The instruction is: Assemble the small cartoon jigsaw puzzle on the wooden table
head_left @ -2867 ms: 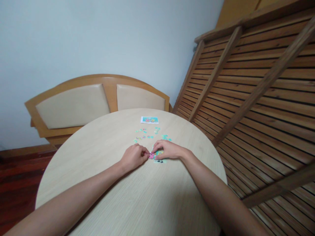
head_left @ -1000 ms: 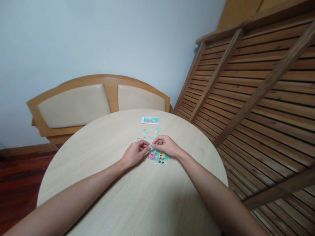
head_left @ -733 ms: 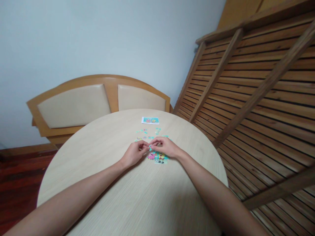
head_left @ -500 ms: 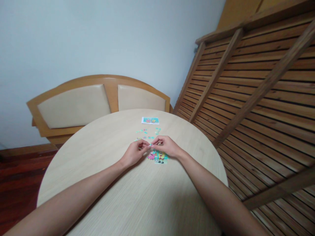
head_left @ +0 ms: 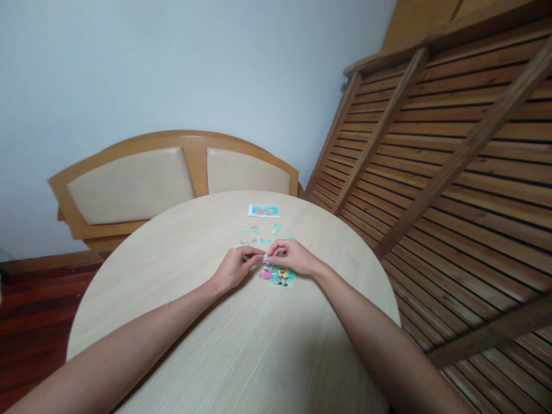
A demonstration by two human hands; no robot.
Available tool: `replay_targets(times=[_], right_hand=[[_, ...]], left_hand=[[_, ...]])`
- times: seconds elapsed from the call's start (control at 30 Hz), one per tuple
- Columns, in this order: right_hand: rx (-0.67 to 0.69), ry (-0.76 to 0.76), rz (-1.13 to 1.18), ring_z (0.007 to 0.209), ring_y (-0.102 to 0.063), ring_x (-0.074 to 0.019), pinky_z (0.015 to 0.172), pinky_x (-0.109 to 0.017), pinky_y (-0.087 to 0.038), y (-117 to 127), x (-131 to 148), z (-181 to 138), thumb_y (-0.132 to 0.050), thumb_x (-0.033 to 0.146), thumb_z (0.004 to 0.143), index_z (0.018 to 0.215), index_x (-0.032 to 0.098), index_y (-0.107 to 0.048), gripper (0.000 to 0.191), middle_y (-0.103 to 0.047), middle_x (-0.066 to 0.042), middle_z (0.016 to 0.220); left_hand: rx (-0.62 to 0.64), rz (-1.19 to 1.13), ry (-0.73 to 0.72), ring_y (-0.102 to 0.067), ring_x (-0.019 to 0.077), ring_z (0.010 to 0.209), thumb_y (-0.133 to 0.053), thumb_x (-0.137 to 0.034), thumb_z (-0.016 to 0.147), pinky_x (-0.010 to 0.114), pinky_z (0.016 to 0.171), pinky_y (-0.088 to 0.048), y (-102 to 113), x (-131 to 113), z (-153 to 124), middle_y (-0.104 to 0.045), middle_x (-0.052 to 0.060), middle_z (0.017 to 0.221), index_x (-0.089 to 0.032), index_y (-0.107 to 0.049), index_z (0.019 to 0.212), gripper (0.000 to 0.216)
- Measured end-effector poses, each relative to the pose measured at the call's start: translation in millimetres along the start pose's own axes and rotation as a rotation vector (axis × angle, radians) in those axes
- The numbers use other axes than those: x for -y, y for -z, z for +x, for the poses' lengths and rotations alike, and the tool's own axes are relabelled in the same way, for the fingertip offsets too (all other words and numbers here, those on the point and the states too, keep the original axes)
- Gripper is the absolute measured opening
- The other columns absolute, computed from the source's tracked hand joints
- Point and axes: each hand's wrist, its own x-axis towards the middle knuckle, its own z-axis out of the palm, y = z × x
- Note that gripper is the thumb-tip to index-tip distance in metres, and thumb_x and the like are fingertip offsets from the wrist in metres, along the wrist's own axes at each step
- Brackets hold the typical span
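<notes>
Taking the person's seat as 6 o'clock, the dark red wooden floor (head_left: 30, 310) shows past the rim of the round tabletop (head_left: 181, 339) from 7 to 9 o'clock. A bench (head_left: 129, 185) with two padded cream back panels stands against the pale blue wall from 10 to 12 o'clock. The whole left half of the pale, fine-grained wood lies open, as does the near stretch between the two forearms.

The left hand (head_left: 233, 269) rests just right of centre, its grip narrowed to a pinch of thumb and forefinger. The right hand (head_left: 293, 257) faces it with the same pinch, its other fingers curled. Both pinches close on one small teal puzzle piece (head_left: 264, 260) at their meeting tips. It is too small to tell which hand bears more of it.

Just beneath the hands, towards 6 o'clock, lies the joined part of the puzzle (head_left: 278, 276), a teal patch with pink and yellow cartoon figures. Loose pieces (head_left: 257, 234) are scattered near it towards 12 o'clock. A small picture card (head_left: 263, 210) lies beyond them, close to the far rim.

At 1 to 4 o'clock a slatted wooden frame (head_left: 452, 149) leans close to the edge, leaving little room on that side.
</notes>
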Motion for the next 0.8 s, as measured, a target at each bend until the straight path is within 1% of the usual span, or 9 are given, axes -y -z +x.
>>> replay_targets(times=[0.1,0.2,0.33,0.4,0.47,0.53,0.6,0.7,0.8], right_hand=[[0.034,0.011,0.030,0.076,-0.065,-0.0161,0.069,-0.027,-0.050,-1.5,-2.4,0.5,-0.079,0.044,0.072,0.086,0.016,-0.065,0.034,-0.069,-0.003,0.079],[0.055,0.013,0.041,0.075,-0.065,-0.0157,0.069,-0.027,-0.050,-3.7,-4.0,1.0,-0.080,0.042,0.070,0.084,0.017,-0.062,0.034,-0.068,-0.002,0.078],[0.068,0.019,-0.003,0.077,-0.065,-0.0158,0.070,-0.027,-0.050,-2.5,-3.7,0.6,-0.078,0.038,0.074,0.088,0.016,-0.063,0.030,-0.069,-0.003,0.081],[0.070,0.049,-0.095,0.080,-0.065,-0.0164,0.073,-0.028,-0.050,1.6,-3.2,-0.5,-0.075,0.035,0.077,0.092,0.015,-0.066,0.026,-0.070,-0.005,0.086],[0.067,0.084,-0.243,0.086,-0.065,-0.0179,0.080,-0.031,-0.050,7.5,-3.4,-2.1,-0.073,0.032,0.079,0.097,0.016,-0.069,0.024,-0.072,-0.006,0.094],[0.073,0.112,-0.401,0.095,-0.064,-0.0206,0.087,-0.033,-0.048,13.5,-4.3,-3.8,-0.075,0.033,0.078,0.101,0.017,-0.072,0.029,-0.072,-0.007,0.101],[0.088,0.129,-0.523,0.102,-0.062,-0.0239,0.094,-0.037,-0.045,18.0,-5.2,-5.5,-0.078,0.038,0.076,0.107,0.018,-0.073,0.037,-0.071,-0.009,0.107],[0.124,0.136,-0.611,0.108,-0.059,-0.0264,0.099,-0.039,-0.041,20.1,-5.0,-7.2,-0.077,0.046,0.076,0.112,0.020,-0.072,0.044,-0.070,-0.009,0.111],[0.155,0.142,-0.613,0.109,-0.059,-0.0257,0.099,-0.037,-0.041,18.1,-3.1,-7.6,-0.076,0.050,0.077,0.113,0.021,-0.072,0.046,-0.069,-0.008,0.110]], left_hand=[[-0.012,-0.002,-0.020,-0.067,0.0197,0.083,-0.058,-0.039,0.089,0.029,0.077,-0.050,-1.0,1.7,0.5,-0.075,0.006,0.094,-0.017,-0.073,0.096,0.028],[-0.044,0.003,-0.034,-0.063,0.0170,0.075,-0.060,-0.040,0.088,0.027,0.071,-0.049,-2.1,4.4,1.2,-0.072,0.004,0.082,-0.016,-0.071,0.091,0.027],[-0.032,0.007,-0.029,-0.063,0.0166,0.074,-0.059,-0.038,0.088,0.026,0.070,-0.048,-2.3,6.6,1.3,-0.071,0.003,0.081,-0.016,-0.071,0.088,0.025],[-0.030,0.026,-0.025,-0.063,0.0167,0.074,-0.059,-0.037,0.088,0.027,0.070,-0.048,-1.6,7.3,1.0,-0.071,0.003,0.080,-0.017,-0.071,0.088,0.024],[-0.029,0.066,-0.023,-0.064,0.0170,0.074,-0.058,-0.037,0.089,0.027,0.071,-0.047,-0.5,8.3,0.8,-0.071,0.003,0.081,-0.017,-0.072,0.088,0.023],[-0.027,0.110,-0.021,-0.064,0.0175,0.074,-0.058,-0.036,0.090,0.027,0.070,-0.047,0.6,9.9,0.8,-0.072,0.003,0.082,-0.018,-0.072,0.089,0.023],[-0.025,0.140,-0.018,-0.065,0.0181,0.076,-0.057,-0.036,0.091,0.028,0.070,-0.048,1.3,12.1,0.9,-0.073,0.003,0.084,-0.019,-0.072,0.090,0.023],[-0.018,0.161,-0.016,-0.066,0.0184,0.078,-0.056,-0.035,0.092,0.028,0.071,-0.048,1.4,16.4,1.2,-0.073,0.003,0.087,-0.020,-0.072,0.092,0.023],[-0.001,0.183,-0.017,-0.067,0.0183,0.080,-0.056,-0.034,0.092,0.027,0.072,-0.048,0.7,19.9,1.4,-0.074,0.003,0.087,-0.021,-0.073,0.093,0.022]])
